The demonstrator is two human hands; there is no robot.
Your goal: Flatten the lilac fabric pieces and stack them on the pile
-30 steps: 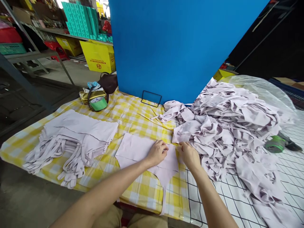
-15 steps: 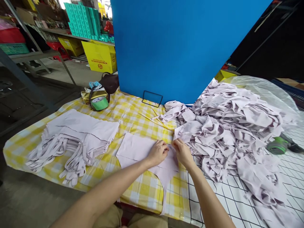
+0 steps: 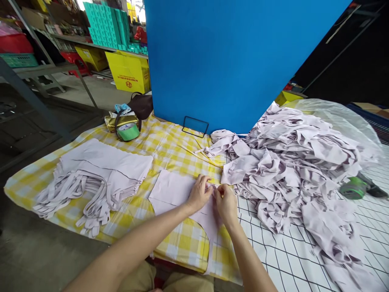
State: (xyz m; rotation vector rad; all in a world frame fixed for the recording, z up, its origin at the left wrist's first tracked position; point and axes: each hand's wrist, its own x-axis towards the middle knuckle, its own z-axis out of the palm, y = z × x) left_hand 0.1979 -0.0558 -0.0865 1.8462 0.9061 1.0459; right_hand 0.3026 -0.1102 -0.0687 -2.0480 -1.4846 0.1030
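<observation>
A flat pale lilac fabric piece (image 3: 173, 190) lies on the yellow checked tablecloth (image 3: 179, 152) in front of me. My left hand (image 3: 199, 194) rests on its right part, fingers curled and pinching the cloth's upper edge. My right hand (image 3: 224, 202) meets it from the right, fingers pinched on the same edge, the two hands touching. To the left sits a neat stack of the same fabric pieces (image 3: 100, 170) with their straps hanging toward me. A big loose heap of lilac fabric (image 3: 298, 158) fills the right side.
A tall blue board (image 3: 231, 61) stands behind the table with a small wire stand (image 3: 195, 125) at its foot. A green tape roll (image 3: 127, 130) and bags lie at the back left. Another green tape roll (image 3: 352, 188) sits at the far right on the white grid cloth (image 3: 288, 259).
My right hand has slid left along the fabric's edge, from near the heap to touching my left hand. The left hand stayed in place.
</observation>
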